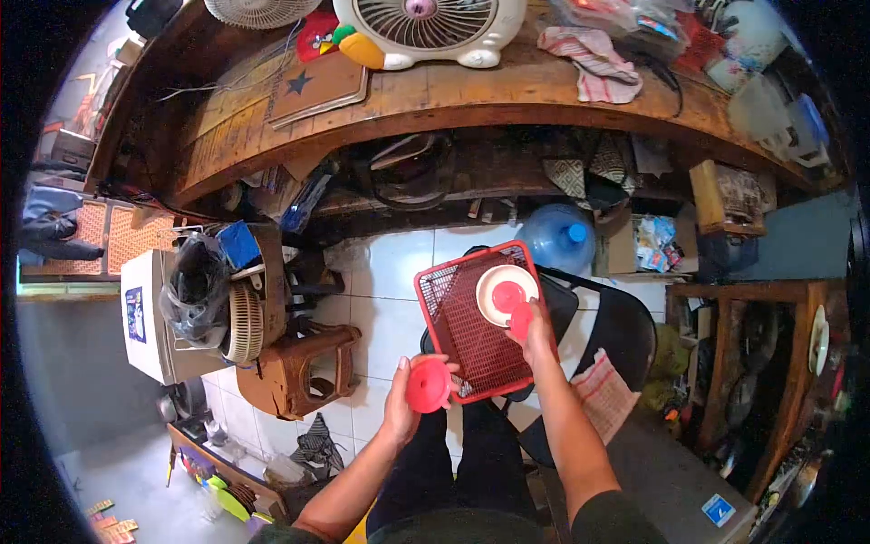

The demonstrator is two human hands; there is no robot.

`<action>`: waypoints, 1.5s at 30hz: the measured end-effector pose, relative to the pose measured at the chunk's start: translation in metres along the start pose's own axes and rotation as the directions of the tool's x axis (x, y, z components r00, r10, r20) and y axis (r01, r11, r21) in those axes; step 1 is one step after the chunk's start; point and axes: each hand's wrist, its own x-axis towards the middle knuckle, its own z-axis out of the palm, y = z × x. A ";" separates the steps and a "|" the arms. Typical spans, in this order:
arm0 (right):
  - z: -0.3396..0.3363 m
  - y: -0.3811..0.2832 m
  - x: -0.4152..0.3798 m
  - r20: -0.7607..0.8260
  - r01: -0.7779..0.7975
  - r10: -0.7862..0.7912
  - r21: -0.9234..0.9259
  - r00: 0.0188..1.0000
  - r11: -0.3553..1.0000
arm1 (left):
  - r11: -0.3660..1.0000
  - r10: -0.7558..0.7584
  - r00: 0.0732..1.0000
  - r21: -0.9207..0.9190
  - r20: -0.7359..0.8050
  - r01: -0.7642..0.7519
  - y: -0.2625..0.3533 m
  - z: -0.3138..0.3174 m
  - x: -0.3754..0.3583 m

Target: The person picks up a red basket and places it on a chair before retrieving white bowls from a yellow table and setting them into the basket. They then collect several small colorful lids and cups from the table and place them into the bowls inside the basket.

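Observation:
My left hand [405,403] holds a round red plastic piece [428,384] with a small mark at its centre, just outside the near left corner of a red mesh basket [478,337]. Closed on another red piece [521,321], my right hand [536,335] is over the basket's right side. In the basket, beside that hand, lies a cream round dish [490,287] with a red disc [508,297] in its middle. The fingers of my right hand partly cover the piece they hold.
A wooden counter [435,98] with a fan [426,27] curves across the top. Beyond the basket stands a blue water jug [555,238]. A brown stool [304,370] is at the left; a black chair [625,317] with a striped cloth [605,395] is at the right.

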 end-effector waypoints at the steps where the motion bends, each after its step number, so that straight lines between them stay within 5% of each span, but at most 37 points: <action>1: 0.001 0.005 0.006 -0.023 0.000 -0.001 -0.041 1.000 0.999 | 1.000 -0.008 1.000 0.011 -0.013 0.008 -0.001 0.000 0.000; 16: -0.003 0.005 0.009 -0.010 0.020 -0.021 -0.131 1.000 0.991 | 0.999 -0.025 1.000 0.042 -0.006 0.025 -0.009 0.010 0.021; 20: -0.015 -0.011 -0.018 0.140 -0.043 0.048 -0.036 0.989 0.998 | 0.982 0.042 0.998 0.187 -0.039 -0.034 -0.015 0.011 0.052; 22: -0.024 -0.009 -0.025 0.180 0.005 -0.017 0.068 0.983 0.998 | 0.838 0.155 0.987 0.535 -0.039 -0.110 -0.022 0.012 0.071; 24: -0.031 -0.008 -0.029 0.149 0.006 -0.019 0.085 0.989 0.996 | 0.825 0.159 0.984 0.559 -0.083 -0.087 -0.041 0.007 0.093; 26: -0.035 -0.009 -0.030 0.137 0.070 -0.105 0.239 0.985 0.969 | 0.455 0.187 0.980 0.878 0.066 -0.146 -0.051 0.005 0.116; 28: -0.042 -0.014 -0.037 0.128 0.081 -0.116 0.251 0.985 0.965 | 0.473 0.177 0.982 0.870 0.058 -0.137 -0.066 0.008 0.131; 30: -0.050 -0.018 -0.034 0.121 0.166 -0.197 0.225 0.973 0.960 | 0.268 0.272 0.928 0.906 0.254 -0.327 -0.075 0.014 0.151; 34: -0.063 -0.031 -0.042 0.097 0.201 -0.240 0.303 0.966 0.931 | 0.004 0.318 0.884 0.932 0.342 -0.362 -0.098 0.012 0.190; 45: -0.078 -0.042 -0.070 0.053 0.324 -0.355 0.300 0.933 0.897 | 0.010 0.273 0.871 0.904 0.409 -0.427 -0.154 0.002 0.245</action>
